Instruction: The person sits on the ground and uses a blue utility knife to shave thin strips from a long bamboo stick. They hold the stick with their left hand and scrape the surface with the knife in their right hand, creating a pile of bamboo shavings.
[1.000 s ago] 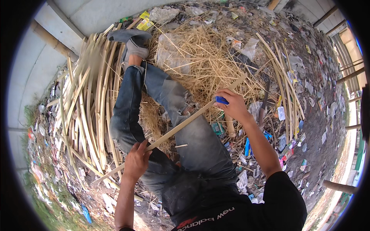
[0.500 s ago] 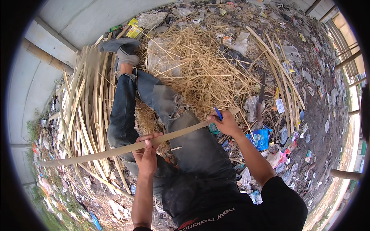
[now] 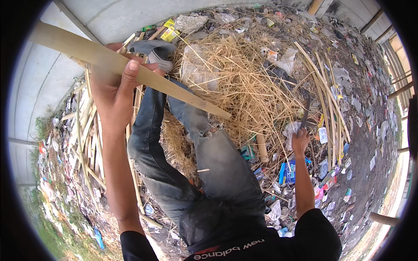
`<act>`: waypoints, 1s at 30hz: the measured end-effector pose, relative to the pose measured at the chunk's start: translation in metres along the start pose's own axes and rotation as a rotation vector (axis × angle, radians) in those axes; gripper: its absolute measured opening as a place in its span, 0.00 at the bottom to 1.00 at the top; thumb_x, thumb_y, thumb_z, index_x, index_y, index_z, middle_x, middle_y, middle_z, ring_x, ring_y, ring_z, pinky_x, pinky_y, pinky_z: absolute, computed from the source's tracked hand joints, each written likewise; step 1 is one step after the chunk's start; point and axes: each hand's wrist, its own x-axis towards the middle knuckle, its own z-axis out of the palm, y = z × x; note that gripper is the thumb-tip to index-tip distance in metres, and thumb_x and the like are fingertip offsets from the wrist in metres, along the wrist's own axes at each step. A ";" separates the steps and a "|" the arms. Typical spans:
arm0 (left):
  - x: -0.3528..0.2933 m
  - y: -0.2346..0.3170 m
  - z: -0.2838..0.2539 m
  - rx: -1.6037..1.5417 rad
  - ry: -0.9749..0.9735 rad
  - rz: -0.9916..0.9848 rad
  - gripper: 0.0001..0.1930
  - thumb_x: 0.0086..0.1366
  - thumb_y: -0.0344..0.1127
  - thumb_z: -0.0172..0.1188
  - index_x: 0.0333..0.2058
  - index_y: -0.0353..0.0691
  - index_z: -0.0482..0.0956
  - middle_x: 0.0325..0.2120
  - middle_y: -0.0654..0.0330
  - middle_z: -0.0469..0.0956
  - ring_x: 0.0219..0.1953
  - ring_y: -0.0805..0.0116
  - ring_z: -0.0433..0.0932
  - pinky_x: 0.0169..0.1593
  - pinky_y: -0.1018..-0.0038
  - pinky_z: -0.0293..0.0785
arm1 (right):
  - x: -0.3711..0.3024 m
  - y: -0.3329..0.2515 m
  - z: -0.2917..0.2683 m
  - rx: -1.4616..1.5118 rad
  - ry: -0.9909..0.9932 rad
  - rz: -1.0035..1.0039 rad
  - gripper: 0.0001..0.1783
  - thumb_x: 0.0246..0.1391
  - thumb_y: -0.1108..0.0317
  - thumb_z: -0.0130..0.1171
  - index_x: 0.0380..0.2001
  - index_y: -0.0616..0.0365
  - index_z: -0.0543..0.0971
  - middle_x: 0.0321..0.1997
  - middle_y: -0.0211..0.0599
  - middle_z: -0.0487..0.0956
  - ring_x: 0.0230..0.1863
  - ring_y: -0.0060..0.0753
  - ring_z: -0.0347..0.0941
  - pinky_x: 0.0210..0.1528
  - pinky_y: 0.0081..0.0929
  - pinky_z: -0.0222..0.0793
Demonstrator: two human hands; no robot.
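Note:
My left hand is raised at the upper left, its thumb and fingers closed around a long, flat bamboo strip. The strip slants from the upper left down to a tip above the straw by my knee. Out to the right, my right hand is closed on the handle end of a machete. Its dark blade points away from me over the straw's edge. Most of the handle is hidden by my fingers.
Many bamboo strips lie piled at the left. A straw heap spreads ahead of my legs. More strips lie at the right. A short bamboo piece and a blue packet lie near my right arm. A wall stands behind.
My left hand has lifted the bamboo strip up and away. My right hand has let go of the strip, moved right and gripped the machete; the blue pen no longer shows in it.

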 end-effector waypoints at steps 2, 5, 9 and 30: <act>0.020 0.003 0.006 0.014 0.014 0.009 0.25 0.76 0.36 0.61 0.60 0.26 0.62 0.42 0.50 0.81 0.45 0.50 0.88 0.46 0.63 0.89 | 0.028 0.048 0.015 -0.180 -0.017 0.143 0.33 0.63 0.53 0.63 0.64 0.62 0.71 0.68 0.60 0.69 0.64 0.68 0.70 0.65 0.59 0.67; 0.044 0.006 0.001 0.108 0.033 0.054 0.24 0.76 0.36 0.61 0.60 0.27 0.62 0.43 0.48 0.82 0.46 0.50 0.88 0.46 0.64 0.89 | 0.059 0.114 0.045 -0.149 -0.197 0.191 0.38 0.61 0.51 0.64 0.67 0.63 0.69 0.70 0.65 0.68 0.66 0.70 0.70 0.66 0.58 0.67; 0.069 -0.005 -0.004 0.072 0.031 0.216 0.23 0.76 0.36 0.61 0.59 0.27 0.65 0.43 0.47 0.82 0.47 0.48 0.88 0.47 0.63 0.89 | 0.057 0.102 0.051 -0.151 -0.454 0.101 0.45 0.57 0.45 0.67 0.67 0.67 0.68 0.65 0.71 0.73 0.67 0.68 0.70 0.69 0.55 0.66; 0.125 -0.067 0.033 0.204 -0.112 0.084 0.19 0.74 0.36 0.63 0.56 0.33 0.72 0.41 0.46 0.83 0.45 0.56 0.88 0.45 0.64 0.86 | -0.043 -0.071 -0.082 0.688 -0.196 0.297 0.23 0.69 0.52 0.57 0.40 0.67 0.77 0.32 0.41 0.79 0.24 0.33 0.76 0.23 0.31 0.71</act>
